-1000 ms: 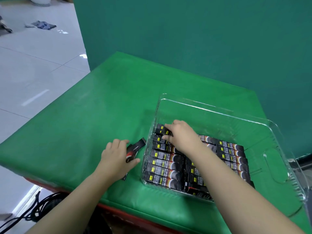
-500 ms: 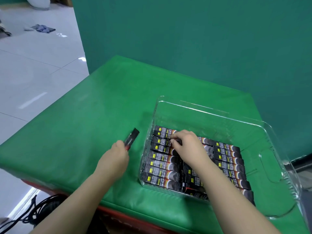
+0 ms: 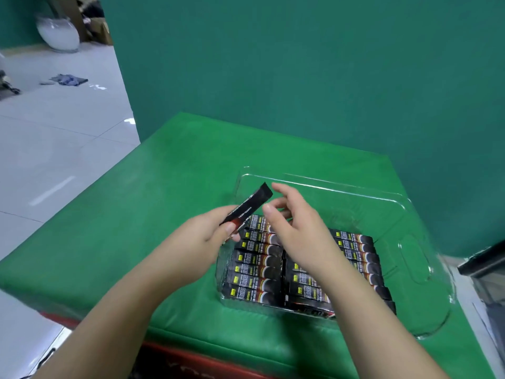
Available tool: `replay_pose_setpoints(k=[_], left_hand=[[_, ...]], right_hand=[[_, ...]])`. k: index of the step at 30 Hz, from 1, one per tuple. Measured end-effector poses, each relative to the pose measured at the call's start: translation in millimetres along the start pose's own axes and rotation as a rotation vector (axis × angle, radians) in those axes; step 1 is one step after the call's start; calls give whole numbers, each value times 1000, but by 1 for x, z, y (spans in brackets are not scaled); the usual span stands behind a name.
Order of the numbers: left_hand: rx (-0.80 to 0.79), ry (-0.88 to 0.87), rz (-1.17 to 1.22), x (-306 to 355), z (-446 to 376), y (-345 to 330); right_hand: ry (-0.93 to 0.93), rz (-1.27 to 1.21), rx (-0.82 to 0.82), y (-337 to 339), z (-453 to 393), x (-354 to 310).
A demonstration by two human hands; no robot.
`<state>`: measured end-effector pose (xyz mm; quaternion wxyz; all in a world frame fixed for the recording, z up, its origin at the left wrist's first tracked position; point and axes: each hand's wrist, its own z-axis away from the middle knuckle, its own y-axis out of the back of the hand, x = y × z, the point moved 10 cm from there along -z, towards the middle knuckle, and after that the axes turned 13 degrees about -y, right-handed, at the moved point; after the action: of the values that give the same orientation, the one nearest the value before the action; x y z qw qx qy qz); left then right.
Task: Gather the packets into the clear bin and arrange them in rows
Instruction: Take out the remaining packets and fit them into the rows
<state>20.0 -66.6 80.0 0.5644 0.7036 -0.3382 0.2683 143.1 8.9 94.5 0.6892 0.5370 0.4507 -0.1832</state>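
Black foil packet (image 3: 248, 206) was pinched by the left hand (image 3: 204, 236); right hand (image 3: 295, 225) was held loosely spread; print illegible.

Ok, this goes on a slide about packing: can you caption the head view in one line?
Left hand holds a black stick packet over the clear plastic bin of rowed packets; right hand reaches for it.

Backdrop: a plain teal-green wall (image 3: 314, 77) fills the upper view, its left edge ending above the tabletop (image 3: 164, 214), which is covered in bright green padded material with a red band (image 3: 191, 359) along the near edge. Left: pale grey tiled floor (image 3: 60, 138), glossy, with light reflections. On the floor: a crumpled blue-grey cloth (image 3: 69, 79) and a white rounded vessel (image 3: 58, 35) further back. Dark cables (image 3: 46, 358) lie at lower left.
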Motion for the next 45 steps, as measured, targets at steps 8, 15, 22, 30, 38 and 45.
replay_pose_setpoints(k=[8, 15, 22, 30, 38, 45], left_hand=[[-33, -8, -187, 3, -2, -7], [52, 36, -216, 2, -1, -1], [174, 82, -181, -9, -8, 8], [90, 78, -131, -22, -14, 0], [71, 35, 57, -31, -21, -5], [70, 6, 125, -34, -22, -6]], right_hand=[[-85, -199, -12, 8, 7, 20], [-203, -332, 63, 32, 3, 50], [-303, -286, 145, 45, -4, 79], [-241, 316, 1, 0, -30, 90], [-87, 637, -96, -38, -76, 73], [-136, 394, 43, -42, -101, 80]])
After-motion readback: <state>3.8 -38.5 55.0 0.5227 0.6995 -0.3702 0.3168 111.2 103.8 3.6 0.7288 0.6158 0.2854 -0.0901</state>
